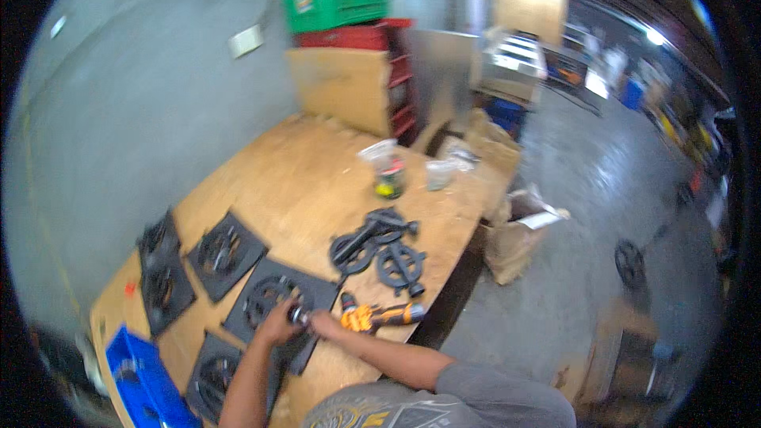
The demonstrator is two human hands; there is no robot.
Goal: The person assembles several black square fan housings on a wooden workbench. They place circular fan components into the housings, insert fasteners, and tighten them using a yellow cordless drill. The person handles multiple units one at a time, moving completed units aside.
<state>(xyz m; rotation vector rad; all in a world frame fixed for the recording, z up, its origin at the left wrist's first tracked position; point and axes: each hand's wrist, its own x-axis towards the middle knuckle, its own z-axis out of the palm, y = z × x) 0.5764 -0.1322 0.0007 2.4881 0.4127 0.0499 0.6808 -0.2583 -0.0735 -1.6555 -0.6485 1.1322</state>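
Black square metal plate [273,301] is lying under both hands, left hand [279,322] and right hand [321,321] together gripping a small dark fitting [298,315], orange cordless driver [379,316] lying just right, lengthwise.

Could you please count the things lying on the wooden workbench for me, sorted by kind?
Dark square plates: 5
Black wheel-shaped metal parts: 2
Orange power drill: 1
Clear plastic cups: 2
Blue bin: 1
Total: 11
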